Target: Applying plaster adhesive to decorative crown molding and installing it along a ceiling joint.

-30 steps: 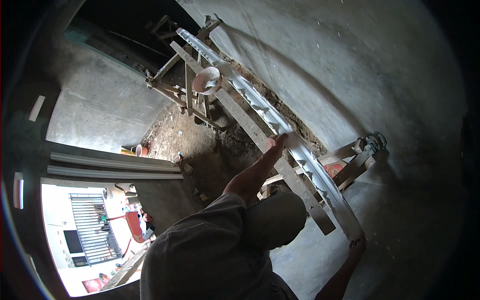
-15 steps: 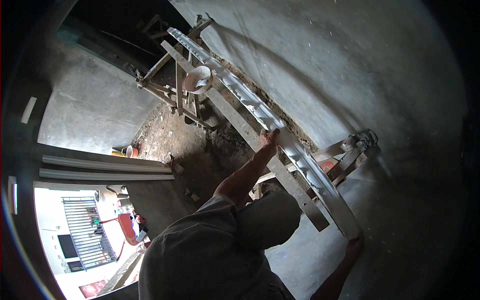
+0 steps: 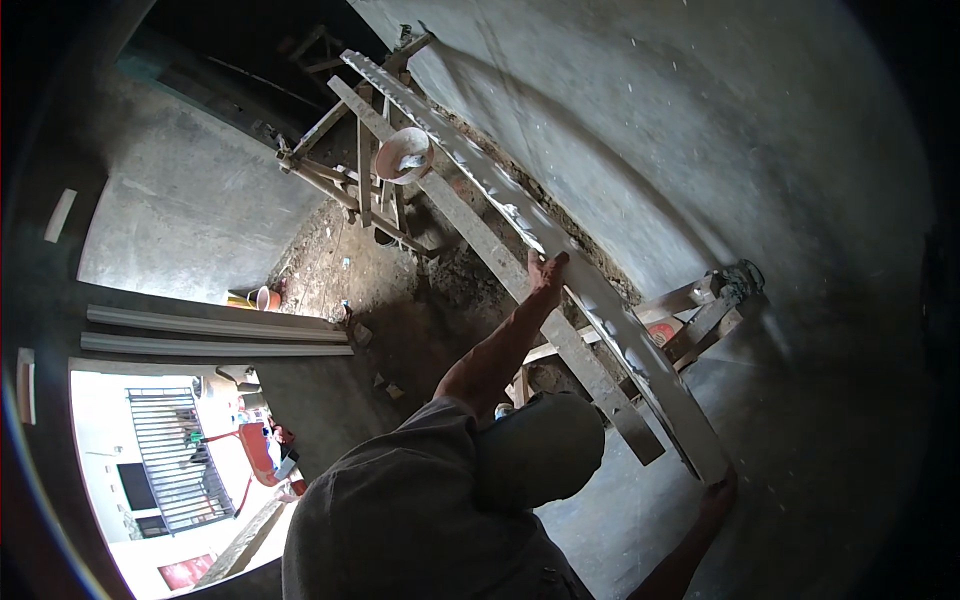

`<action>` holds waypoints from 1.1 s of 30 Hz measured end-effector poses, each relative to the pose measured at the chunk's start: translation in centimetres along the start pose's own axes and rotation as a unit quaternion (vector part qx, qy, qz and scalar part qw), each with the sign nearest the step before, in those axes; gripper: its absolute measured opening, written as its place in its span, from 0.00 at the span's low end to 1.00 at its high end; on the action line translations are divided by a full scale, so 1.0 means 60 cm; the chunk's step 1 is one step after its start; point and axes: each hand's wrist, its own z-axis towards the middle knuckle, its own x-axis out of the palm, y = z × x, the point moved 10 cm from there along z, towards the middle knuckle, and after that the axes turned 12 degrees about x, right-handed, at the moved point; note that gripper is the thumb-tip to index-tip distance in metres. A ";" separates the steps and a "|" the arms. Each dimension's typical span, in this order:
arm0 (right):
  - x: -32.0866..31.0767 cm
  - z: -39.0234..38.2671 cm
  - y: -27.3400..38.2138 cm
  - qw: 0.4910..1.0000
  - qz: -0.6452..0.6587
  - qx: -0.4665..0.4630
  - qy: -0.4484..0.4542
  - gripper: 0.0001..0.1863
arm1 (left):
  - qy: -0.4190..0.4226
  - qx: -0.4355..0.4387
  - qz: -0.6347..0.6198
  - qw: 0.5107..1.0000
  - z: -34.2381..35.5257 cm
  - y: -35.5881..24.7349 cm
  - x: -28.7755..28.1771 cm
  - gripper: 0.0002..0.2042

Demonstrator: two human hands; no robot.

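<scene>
Against the plastered wall (image 3: pixel 700 150) | left hand (image 3: pixel 548 272) clasps long straightedge (image 3: pixel 560 260) mid-length | right hand (image 3: pixel 722 490) grips its lower end

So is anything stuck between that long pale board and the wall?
Nothing visible. The long pale board seems to lie right against the grey wall, with the left hand on its middle and the right hand at its lower end. The wooden plank runs beside it, not between.
</scene>
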 end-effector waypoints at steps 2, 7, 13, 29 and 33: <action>-0.011 -0.006 -0.003 1.000 -0.007 0.012 -0.005 0.20 | 0.020 -0.005 0.004 1.000 -0.012 -0.019 0.017 0.31; -0.010 -0.009 0.007 0.989 -0.130 -0.054 -0.050 0.18 | -0.009 0.069 0.021 0.997 -0.004 -0.038 0.009 0.27; -0.002 -0.005 -0.001 0.999 -0.046 0.000 -0.022 0.18 | -0.031 0.081 0.124 0.988 0.006 -0.041 0.011 0.35; -0.004 -0.021 0.037 0.988 -0.115 -0.095 -0.029 0.18 | -0.088 0.125 0.272 0.950 0.005 -0.054 -0.016 0.29; -0.131 0.029 -0.217 0.984 0.013 0.114 -0.139 0.18 | -0.055 0.137 0.242 0.959 -0.012 -0.031 0.077 0.31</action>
